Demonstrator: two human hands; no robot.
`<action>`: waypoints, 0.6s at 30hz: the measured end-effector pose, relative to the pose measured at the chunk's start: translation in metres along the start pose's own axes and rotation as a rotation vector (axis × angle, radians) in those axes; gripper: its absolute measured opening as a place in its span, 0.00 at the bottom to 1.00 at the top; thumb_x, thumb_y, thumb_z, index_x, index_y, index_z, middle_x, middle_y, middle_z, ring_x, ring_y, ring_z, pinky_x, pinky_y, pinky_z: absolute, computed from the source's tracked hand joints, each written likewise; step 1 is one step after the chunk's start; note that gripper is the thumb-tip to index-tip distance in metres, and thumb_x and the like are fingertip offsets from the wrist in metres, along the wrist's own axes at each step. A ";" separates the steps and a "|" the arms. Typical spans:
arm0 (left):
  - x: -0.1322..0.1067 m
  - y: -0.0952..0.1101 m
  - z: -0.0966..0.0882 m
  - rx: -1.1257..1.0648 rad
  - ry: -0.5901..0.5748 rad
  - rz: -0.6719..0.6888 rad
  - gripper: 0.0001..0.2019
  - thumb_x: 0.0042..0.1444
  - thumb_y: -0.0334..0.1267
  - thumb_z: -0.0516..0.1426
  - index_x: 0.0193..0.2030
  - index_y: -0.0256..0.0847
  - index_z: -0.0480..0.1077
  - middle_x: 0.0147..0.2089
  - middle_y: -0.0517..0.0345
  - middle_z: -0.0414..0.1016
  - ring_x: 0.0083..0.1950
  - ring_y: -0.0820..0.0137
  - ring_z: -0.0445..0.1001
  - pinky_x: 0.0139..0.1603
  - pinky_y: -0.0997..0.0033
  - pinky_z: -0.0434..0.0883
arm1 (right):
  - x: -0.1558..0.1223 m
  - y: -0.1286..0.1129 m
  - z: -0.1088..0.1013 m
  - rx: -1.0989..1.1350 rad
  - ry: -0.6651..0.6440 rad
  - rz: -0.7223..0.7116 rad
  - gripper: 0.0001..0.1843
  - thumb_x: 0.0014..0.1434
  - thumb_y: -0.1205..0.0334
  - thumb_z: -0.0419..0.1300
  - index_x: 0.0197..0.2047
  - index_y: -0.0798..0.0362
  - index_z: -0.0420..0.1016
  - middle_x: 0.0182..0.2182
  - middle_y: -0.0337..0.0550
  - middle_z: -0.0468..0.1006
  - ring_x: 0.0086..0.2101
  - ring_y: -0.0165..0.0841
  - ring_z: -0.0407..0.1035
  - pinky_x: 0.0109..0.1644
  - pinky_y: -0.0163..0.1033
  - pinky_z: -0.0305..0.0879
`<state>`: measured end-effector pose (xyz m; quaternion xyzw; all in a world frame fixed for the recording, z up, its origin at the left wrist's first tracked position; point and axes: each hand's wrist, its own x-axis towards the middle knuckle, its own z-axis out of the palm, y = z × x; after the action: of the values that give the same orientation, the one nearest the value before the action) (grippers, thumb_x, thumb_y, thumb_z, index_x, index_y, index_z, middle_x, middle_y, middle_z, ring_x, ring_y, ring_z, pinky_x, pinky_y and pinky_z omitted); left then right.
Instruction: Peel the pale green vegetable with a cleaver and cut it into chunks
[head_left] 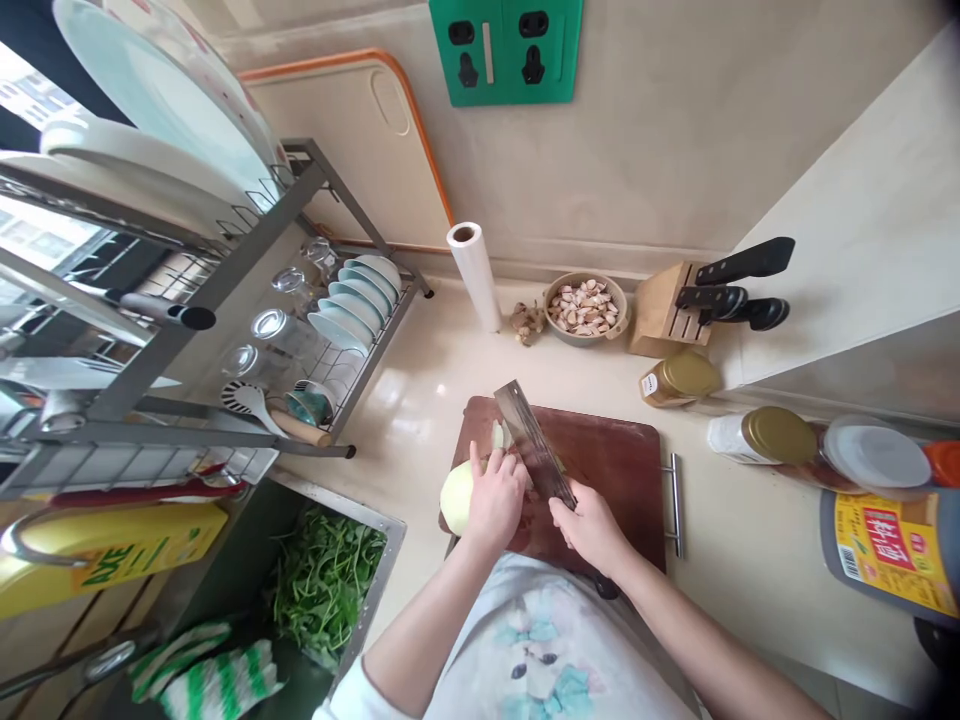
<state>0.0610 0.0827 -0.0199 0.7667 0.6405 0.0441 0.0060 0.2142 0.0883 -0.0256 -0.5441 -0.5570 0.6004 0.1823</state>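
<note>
My right hand [589, 525] is wrapped round the handle of a cleaver [531, 435], its broad blade pointing away from me over the dark brown cutting board [615, 450]. Just left of the blade, my left hand [499, 500] presses down with bent fingers on a pale green vegetable, mostly covered by the hand. A thin pale slice [501, 436] shows beyond the fingertips. Against the left hand's outer side rests a large, rounded, pale green vegetable piece [456, 497] at the board's left edge; its exact kind is unclear.
Behind the board stand a plastic-film roll [476, 280], a bowl of garlic cloves [585, 308] and a knife block [664, 310]. Jars [679, 378] and a large labelled bottle [892, 550] line the right. At left are a dish rack [352, 400] and a sink with leafy greens [330, 580].
</note>
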 end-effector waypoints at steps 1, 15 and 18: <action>0.002 -0.005 -0.005 -0.017 0.007 -0.025 0.08 0.57 0.29 0.51 0.31 0.42 0.70 0.36 0.56 0.74 0.49 0.60 0.69 0.62 0.33 0.44 | -0.001 0.000 -0.003 -0.019 0.007 -0.024 0.07 0.54 0.63 0.49 0.31 0.53 0.67 0.18 0.32 0.67 0.16 0.24 0.59 0.21 0.29 0.54; -0.079 -0.049 -0.031 -0.279 0.022 -0.134 0.14 0.57 0.37 0.54 0.51 0.46 0.66 0.57 0.48 0.63 0.58 0.60 0.65 0.52 0.60 0.70 | -0.036 0.002 0.001 -0.522 -0.049 -0.216 0.27 0.56 0.70 0.46 0.59 0.51 0.64 0.46 0.47 0.76 0.42 0.35 0.72 0.44 0.36 0.65; -0.080 -0.055 -0.024 -0.266 0.051 -0.091 0.11 0.57 0.38 0.54 0.48 0.46 0.68 0.53 0.50 0.68 0.57 0.60 0.66 0.51 0.60 0.71 | -0.041 -0.007 0.009 -0.701 -0.080 -0.225 0.30 0.55 0.71 0.47 0.61 0.50 0.61 0.42 0.47 0.77 0.38 0.36 0.73 0.40 0.37 0.66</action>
<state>-0.0085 0.0128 -0.0041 0.7279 0.6630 0.1478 0.0935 0.2182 0.0523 -0.0026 -0.4851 -0.7918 0.3701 0.0278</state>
